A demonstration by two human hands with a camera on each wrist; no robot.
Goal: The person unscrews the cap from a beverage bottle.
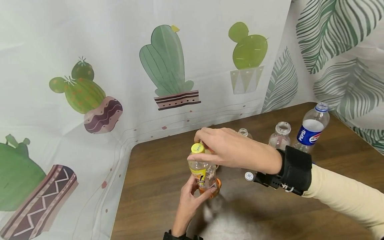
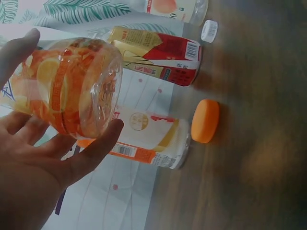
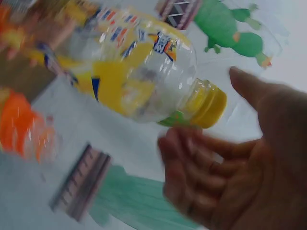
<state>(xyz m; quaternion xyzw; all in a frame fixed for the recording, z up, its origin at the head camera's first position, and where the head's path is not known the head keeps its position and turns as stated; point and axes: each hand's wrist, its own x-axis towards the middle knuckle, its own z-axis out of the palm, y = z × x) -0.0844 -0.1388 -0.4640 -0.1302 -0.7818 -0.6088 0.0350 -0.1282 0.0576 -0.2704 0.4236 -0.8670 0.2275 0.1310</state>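
Note:
A clear plastic bottle (image 1: pixel 200 173) with a yellow and orange label and a yellow cap (image 1: pixel 197 148) is held tilted above the table. My left hand (image 1: pixel 189 196) grips it near its base, thumb on one side and fingers on the other; the left wrist view shows the ribbed bottom of the bottle (image 2: pixel 62 91). My right hand (image 1: pixel 222 146) is at the cap end. In the right wrist view, its thumb and loosely bent fingers stand around the yellow cap (image 3: pixel 211 105) without pinching it. That view is blurred.
To the right stand a Pepsi bottle (image 1: pixel 312 131), a clear uncapped bottle (image 1: pixel 280 136) and a smaller bottle neck (image 1: pixel 243 132). A white cap (image 1: pixel 249 176) lies on the wooden table. The left wrist view shows a red-and-gold container (image 2: pixel 163 55), a white-and-orange container (image 2: pixel 148 139) and an orange cap (image 2: pixel 205 121).

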